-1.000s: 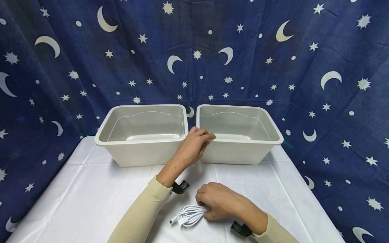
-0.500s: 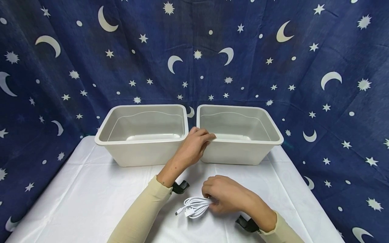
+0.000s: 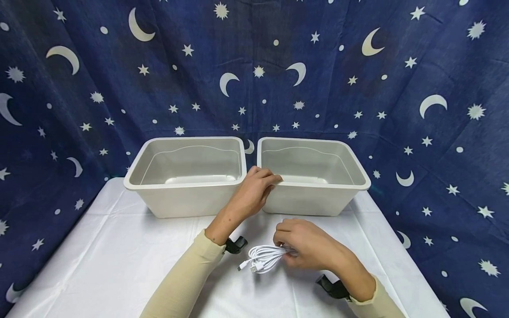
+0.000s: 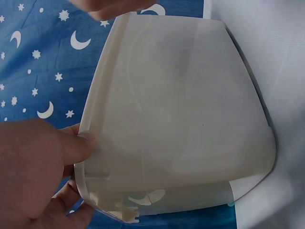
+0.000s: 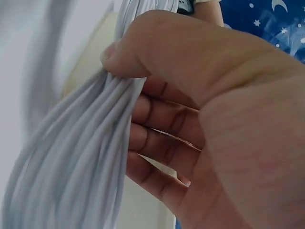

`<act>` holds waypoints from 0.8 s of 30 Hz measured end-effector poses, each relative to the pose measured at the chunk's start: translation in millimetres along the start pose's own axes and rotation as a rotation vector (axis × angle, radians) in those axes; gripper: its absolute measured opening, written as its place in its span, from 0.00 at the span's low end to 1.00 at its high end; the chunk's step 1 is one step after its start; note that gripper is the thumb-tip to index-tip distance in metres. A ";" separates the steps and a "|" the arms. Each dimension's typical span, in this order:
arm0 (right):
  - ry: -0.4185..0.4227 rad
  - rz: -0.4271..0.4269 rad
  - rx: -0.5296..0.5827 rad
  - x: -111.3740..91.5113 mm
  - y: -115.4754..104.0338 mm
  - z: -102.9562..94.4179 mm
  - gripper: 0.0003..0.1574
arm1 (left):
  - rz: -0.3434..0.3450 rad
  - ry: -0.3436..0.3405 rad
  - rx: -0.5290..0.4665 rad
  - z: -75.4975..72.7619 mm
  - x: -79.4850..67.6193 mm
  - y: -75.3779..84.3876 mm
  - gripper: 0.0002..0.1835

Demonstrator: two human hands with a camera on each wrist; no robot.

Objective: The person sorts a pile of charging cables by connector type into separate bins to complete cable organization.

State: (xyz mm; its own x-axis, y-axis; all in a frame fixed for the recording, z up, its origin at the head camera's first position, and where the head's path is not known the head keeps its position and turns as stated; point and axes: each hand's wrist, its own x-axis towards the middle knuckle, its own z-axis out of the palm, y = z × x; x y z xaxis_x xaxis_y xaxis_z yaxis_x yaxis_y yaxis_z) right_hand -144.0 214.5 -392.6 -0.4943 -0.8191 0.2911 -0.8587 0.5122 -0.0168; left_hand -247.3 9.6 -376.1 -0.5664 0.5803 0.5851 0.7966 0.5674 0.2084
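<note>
A coiled bundle of white USB cable (image 3: 267, 257) is pinched between the thumb and fingers of my right hand (image 3: 310, 245), just above the white cloth. Its two plug ends stick out to the left in the head view. In the right wrist view my thumb presses across the cable strands (image 5: 81, 157), with the fingers behind them. My left hand (image 3: 254, 190) grips the near-left corner of the right-hand grey bin (image 3: 306, 201). The left wrist view has the thumb (image 4: 78, 148) on the outside of the bin's rim and fingers behind it.
A matching grey bin (image 3: 191, 203) stands to the left, with a narrow gap between the two. Both bins sit at the back of a table under a white cloth (image 3: 99, 260). Behind them hangs a blue curtain (image 3: 254, 53) with moons and stars.
My right hand has moved up and to the right in the head view, toward the right-hand bin, carrying the cable with it. My left hand has stayed on the bin's rim.
</note>
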 end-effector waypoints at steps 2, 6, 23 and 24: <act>0.023 -0.004 -0.011 -0.8 1.4 -2.9 0.19 | -0.001 -0.002 0.001 -0.5 -0.1 0.4 0.15; 0.069 0.000 -0.015 -3.2 4.5 -9.3 0.19 | -0.005 -0.005 0.002 -1.2 -0.1 1.0 0.15; 0.245 0.023 0.001 -12.7 16.3 -37.3 0.20 | -0.008 -0.004 0.003 -0.4 0.0 0.5 0.14; 0.245 0.032 -0.001 -13.4 16.7 -39.0 0.20 | -0.008 -0.004 0.002 -0.5 -0.2 0.6 0.14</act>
State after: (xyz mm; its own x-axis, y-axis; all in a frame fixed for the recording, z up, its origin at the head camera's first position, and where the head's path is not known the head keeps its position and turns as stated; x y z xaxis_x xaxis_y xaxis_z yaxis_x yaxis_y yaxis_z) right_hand -146.4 244.1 -359.5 -0.4739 -0.7153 0.5136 -0.8427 0.5375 -0.0289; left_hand -246.6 9.5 -375.6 -0.5733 0.5782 0.5805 0.7918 0.5731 0.2111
